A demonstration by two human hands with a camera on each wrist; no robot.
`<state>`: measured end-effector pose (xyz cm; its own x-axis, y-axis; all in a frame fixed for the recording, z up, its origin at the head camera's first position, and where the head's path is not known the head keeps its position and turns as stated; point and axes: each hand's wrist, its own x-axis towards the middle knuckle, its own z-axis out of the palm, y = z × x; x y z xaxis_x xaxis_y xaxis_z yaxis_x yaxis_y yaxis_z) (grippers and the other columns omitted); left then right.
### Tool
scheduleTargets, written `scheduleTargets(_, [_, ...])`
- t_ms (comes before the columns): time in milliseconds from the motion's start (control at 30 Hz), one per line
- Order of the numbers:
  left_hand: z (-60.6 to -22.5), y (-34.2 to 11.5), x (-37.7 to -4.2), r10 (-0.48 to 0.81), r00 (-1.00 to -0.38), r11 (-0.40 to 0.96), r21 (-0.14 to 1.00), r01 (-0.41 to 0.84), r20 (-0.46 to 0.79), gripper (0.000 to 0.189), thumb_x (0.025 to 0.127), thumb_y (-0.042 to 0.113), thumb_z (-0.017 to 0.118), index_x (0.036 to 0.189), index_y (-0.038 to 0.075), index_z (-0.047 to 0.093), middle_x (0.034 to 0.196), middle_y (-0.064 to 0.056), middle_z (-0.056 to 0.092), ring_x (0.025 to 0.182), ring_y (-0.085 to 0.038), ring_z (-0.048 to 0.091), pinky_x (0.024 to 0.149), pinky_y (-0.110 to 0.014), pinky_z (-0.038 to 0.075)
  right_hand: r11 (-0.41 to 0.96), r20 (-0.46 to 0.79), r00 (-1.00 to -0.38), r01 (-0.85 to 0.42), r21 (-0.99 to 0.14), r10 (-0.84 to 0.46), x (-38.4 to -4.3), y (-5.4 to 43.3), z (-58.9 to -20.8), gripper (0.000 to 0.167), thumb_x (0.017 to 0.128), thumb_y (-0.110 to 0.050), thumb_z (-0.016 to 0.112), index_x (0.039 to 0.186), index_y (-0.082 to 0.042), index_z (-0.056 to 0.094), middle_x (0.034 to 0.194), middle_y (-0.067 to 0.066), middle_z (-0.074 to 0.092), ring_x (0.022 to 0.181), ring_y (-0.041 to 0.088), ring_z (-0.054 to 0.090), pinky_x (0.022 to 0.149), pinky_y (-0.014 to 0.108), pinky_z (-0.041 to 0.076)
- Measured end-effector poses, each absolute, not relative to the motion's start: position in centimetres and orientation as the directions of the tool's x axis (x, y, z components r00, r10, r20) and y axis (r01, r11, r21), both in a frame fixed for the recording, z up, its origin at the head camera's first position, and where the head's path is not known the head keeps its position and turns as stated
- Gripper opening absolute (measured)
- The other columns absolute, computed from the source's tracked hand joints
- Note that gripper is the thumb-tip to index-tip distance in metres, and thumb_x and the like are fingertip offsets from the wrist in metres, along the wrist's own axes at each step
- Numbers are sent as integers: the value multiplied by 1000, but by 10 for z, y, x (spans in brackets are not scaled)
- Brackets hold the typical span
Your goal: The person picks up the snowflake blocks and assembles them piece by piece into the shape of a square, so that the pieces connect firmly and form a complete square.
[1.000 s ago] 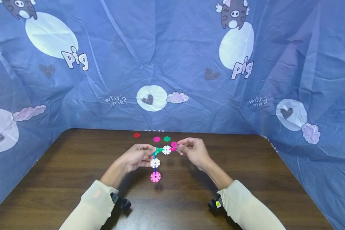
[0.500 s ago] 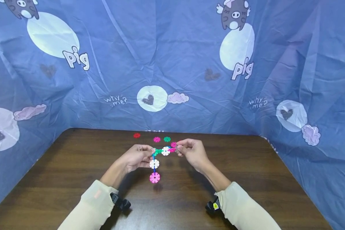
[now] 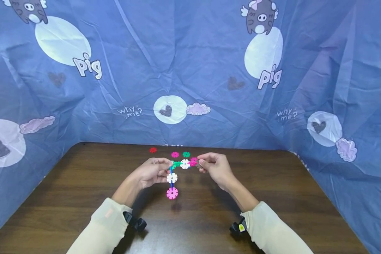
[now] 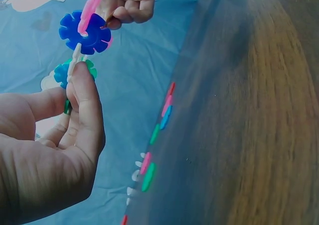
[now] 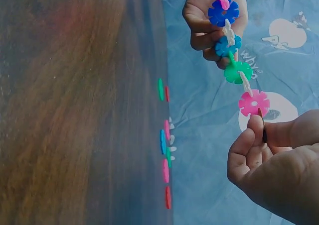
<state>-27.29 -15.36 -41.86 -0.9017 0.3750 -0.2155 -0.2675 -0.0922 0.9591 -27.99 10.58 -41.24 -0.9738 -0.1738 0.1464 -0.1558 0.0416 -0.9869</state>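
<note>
A chain of interlocking snowflake discs hangs in the air between my two hands. My left hand [image 3: 152, 173] pinches it at its bend, near the light blue disc [image 5: 227, 47] and green disc [image 5: 238, 72]. Below that hand dangle a white disc [image 3: 172, 178], a dark blue disc [image 4: 84, 33] and a bright pink disc [image 3: 172, 193]. Toward the right the chain runs through another white disc [image 3: 185, 164] to a pink disc [image 5: 254, 103]. There my right hand [image 3: 217, 171] pinches a thin brown disc [image 5: 264, 130], its edge at the pink disc's rim. Fingers partly hide the brown disc.
Loose discs lie on the brown table [image 3: 260, 183] beyond the hands, among them a red disc [image 3: 153, 150], a pink disc [image 3: 175, 154] and a green disc [image 3: 186, 154]. A blue printed cloth [image 3: 177, 77] hangs behind the table's far edge.
The chain's right end has risen slightly, and its pink disc has turned from edge-on to show more of its face. Both hands keep their pinch, almost in place.
</note>
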Motion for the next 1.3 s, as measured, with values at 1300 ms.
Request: scheduleTargets(1300, [-416, -148, -269, 363, -909, -56, 968, -243, -207, 14, 104, 8, 57, 92, 10, 64, 78, -4, 59, 66, -10, 59, 65, -28, 59, -30, 112, -981, -109, -994, -156, -280, 103, -419, 18, 94, 11, 65, 109, 20, 64, 77, 8, 70, 64, 12, 67, 63, 25, 60])
